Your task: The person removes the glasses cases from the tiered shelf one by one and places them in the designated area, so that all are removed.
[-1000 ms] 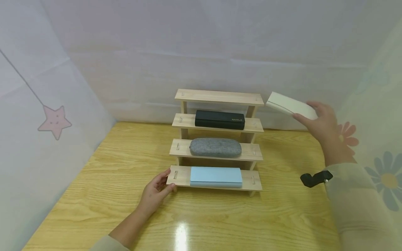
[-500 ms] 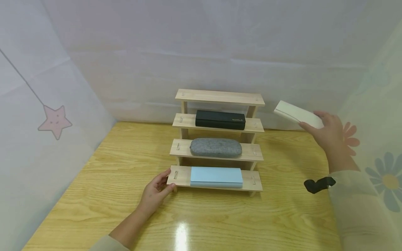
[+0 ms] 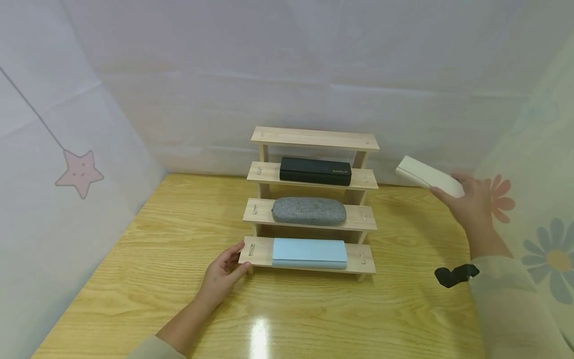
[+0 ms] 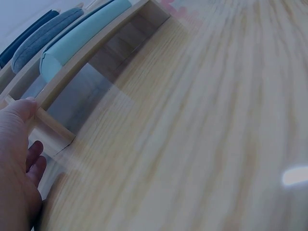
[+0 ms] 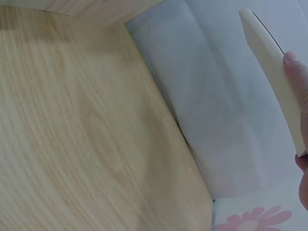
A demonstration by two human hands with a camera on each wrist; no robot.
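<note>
My right hand (image 3: pixel 473 204) grips one end of a cream glasses case (image 3: pixel 431 177), raised to the right of a stepped wooden rack (image 3: pixel 314 138). Thumb and fingers lie along opposite sides of this case, which is tilted. At the rack's front left, my left hand (image 3: pixel 220 276) holds the end of the lowest shelf, thumb at the front edge; the left wrist view shows the thumb (image 4: pixel 21 109) against the wood. On that shelf lies a light blue glasses case (image 3: pixel 309 253). Above it are a grey fabric glasses case (image 3: pixel 309 211) and a black case (image 3: pixel 315 171) with lettering.
The rack's top shelf is bare. Beneath everything is a wood-grain table (image 3: pixel 157 239). Pale cloth (image 3: pixel 215 89) hangs behind and at both sides, printed with a pink star (image 3: pixel 80 173) and flowers. A black strap piece (image 3: pixel 456 275) dangles at the right sleeve.
My right hand has moved right and downward with the cream glasses case, away from the rack's top shelf. The left hand keeps its hold on the lowest shelf.
</note>
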